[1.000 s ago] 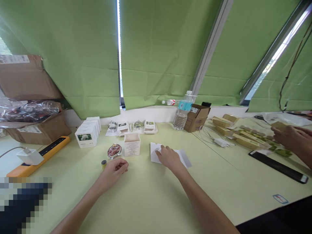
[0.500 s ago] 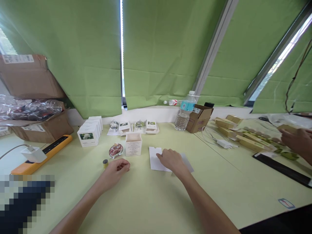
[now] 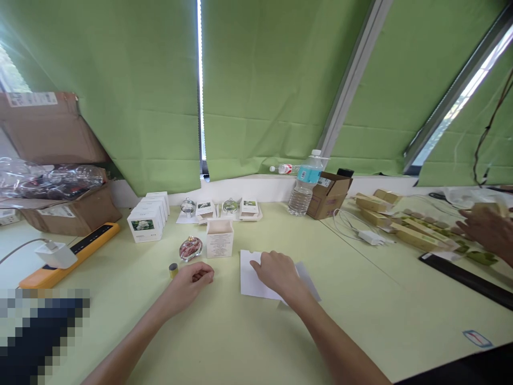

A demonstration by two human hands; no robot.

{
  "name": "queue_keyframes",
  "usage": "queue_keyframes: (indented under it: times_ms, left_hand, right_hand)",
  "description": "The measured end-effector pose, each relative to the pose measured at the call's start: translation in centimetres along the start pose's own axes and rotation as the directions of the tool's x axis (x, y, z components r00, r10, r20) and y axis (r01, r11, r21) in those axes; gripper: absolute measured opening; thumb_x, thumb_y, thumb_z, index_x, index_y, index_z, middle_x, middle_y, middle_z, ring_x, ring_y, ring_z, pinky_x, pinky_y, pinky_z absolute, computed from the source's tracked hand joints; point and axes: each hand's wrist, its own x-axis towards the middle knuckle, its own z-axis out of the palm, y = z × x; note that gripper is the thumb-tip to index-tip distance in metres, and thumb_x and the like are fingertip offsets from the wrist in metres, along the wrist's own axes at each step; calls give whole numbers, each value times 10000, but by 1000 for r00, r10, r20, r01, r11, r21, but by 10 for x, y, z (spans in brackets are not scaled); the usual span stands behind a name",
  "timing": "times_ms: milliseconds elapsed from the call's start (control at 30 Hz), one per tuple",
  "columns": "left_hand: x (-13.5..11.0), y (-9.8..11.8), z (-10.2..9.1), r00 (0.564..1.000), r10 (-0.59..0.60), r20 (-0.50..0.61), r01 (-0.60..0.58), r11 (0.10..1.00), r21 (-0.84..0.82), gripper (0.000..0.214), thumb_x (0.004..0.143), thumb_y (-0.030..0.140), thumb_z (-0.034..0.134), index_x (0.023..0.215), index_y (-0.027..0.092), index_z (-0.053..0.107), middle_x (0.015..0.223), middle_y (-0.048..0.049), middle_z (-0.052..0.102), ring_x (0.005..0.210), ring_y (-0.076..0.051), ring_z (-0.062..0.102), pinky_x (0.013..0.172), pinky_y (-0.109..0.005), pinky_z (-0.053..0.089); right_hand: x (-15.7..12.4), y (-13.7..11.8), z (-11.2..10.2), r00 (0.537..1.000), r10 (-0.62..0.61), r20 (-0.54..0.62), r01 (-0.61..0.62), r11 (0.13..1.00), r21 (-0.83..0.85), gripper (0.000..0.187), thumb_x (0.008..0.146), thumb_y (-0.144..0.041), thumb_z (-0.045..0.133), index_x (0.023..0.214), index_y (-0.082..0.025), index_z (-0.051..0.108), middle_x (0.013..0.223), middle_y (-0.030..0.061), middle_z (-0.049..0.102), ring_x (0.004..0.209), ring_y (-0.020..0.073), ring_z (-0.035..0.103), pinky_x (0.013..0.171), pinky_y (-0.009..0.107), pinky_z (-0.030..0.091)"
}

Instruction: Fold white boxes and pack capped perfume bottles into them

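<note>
My right hand (image 3: 276, 274) lies over a folded white card (image 3: 250, 275), fingers closed at it and covering its middle; a greyish flap (image 3: 308, 278) sticks out on the right. My left hand (image 3: 192, 283) rests on the table with its fingers curled in and nothing visible in them. Just beyond it sit a round glass bottle (image 3: 191, 248) with pink contents and a small gold-and-dark cap (image 3: 173, 270). An upright white box (image 3: 219, 239), its top open, stands beside the bottle.
White boxes (image 3: 145, 227) stand in a row at back left, near an orange power strip (image 3: 68, 256). Behind are glass bottles (image 3: 230, 207), a water bottle (image 3: 304, 187) and a brown carton (image 3: 329, 195). Another person's hand (image 3: 487, 230) is at the right, by yellow boxes (image 3: 417, 235).
My right hand has drawn the white card nearer and slightly left. My left hand stays in place. At the right, the other person's hand has shifted.
</note>
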Motion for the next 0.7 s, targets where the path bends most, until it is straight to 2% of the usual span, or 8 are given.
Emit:
queue_keyframes:
  times_ms: [200,367,567,700]
  left_hand:
    - [0,-1,0,1000,10,3,-10,1000,1,276,832,441,480,855,210,628,845,-26,653,836,-196,590,721,-289,433]
    - [0,0,1,1000,19,5,-19,999,31,296,837,454,463,860,200,614,832,-20,632,791,-179,564,682,-274,420]
    - [1,-2,2,997,-3,-74,10,995,98,333,833,492,450,914,203,593,722,13,536,639,-139,482,579,-252,374]
    - [-4,3,4,992,-36,-120,55,987,153,369,767,496,547,1012,222,568,873,3,545,595,-113,450,558,-246,359]
  right_hand:
    - [-16,-16,0,998,-66,-1,65,992,-106,392,921,-414,404,760,-172,666,794,140,676,792,250,643,676,316,389]
    - [-28,-28,-2,979,-201,25,202,969,-144,456,944,-419,352,735,-150,655,755,119,668,749,222,633,663,294,369]
    - [-30,-34,2,952,-307,-9,299,933,-198,491,950,-399,314,652,-155,618,681,89,647,649,194,602,574,286,303]
    - [-28,-33,7,946,-316,-79,301,941,-158,491,957,-355,292,621,-162,595,639,73,620,603,171,567,537,286,248]
